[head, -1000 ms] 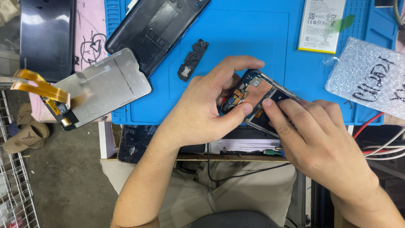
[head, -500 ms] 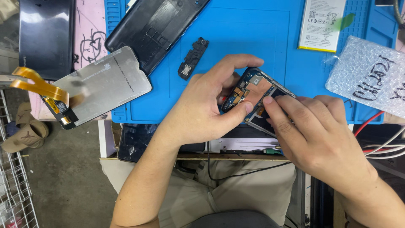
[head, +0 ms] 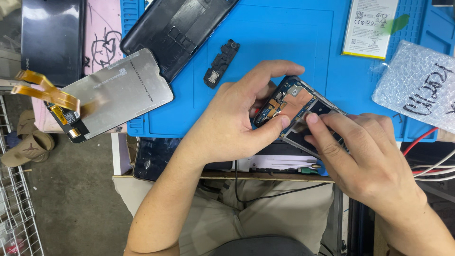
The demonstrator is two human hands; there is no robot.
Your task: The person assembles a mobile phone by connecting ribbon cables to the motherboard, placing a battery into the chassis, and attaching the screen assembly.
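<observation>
- Opened phone frame (head: 303, 114) held tilted over the near edge of the blue mat (head: 284, 38).
- Left hand (head: 237, 123) clamped round its upper end, thumb on the copper patch.
- Right hand (head: 365, 161) gripping the lower end, fingertips (head: 313, 119) pressing inside.
- Detached screen (head: 113, 92) lying well apart, left.

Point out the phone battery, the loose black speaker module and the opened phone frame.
phone battery (head: 370, 26), head view, middle of its white label.
black speaker module (head: 221, 63), head view, its centre.
opened phone frame (head: 298, 100), head view, copper-coloured patch.

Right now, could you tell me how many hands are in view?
2: the left hand grips the opened phone; the right hand presses on its lower part.
</observation>
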